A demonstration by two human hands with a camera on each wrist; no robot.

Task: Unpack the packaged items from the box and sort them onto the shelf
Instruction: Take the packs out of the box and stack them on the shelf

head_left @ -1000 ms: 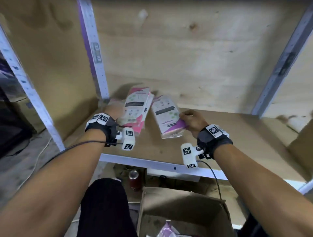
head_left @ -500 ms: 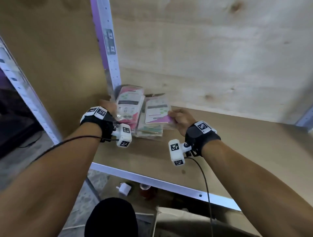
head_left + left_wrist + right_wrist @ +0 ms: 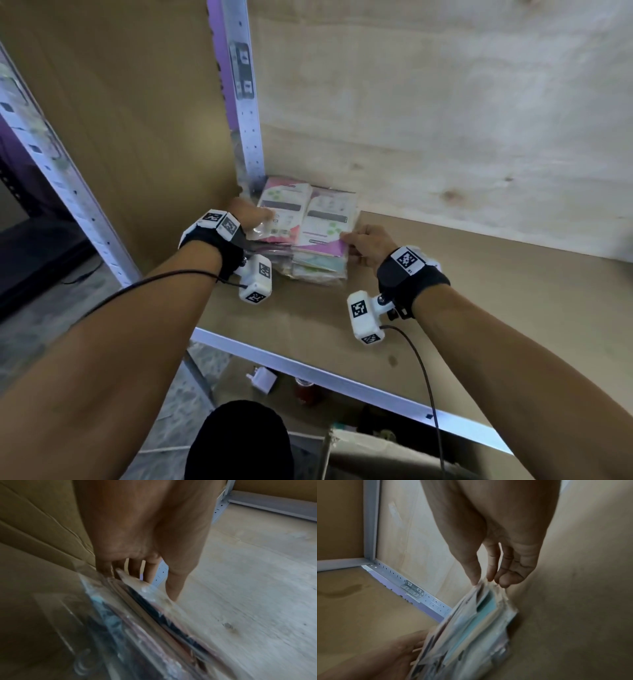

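Wooden shelf (image 3: 479,308) under both hands; stacked packets (image 3: 308,236) lie between them in its back corner; left hand (image 3: 251,216) grips the left pile's edge, right hand (image 3: 368,241) pinches the right pile's top packet

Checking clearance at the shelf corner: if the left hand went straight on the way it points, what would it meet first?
Probably the upright post in the back corner; the left hand already holds the packets just before it, though depth is unclear.
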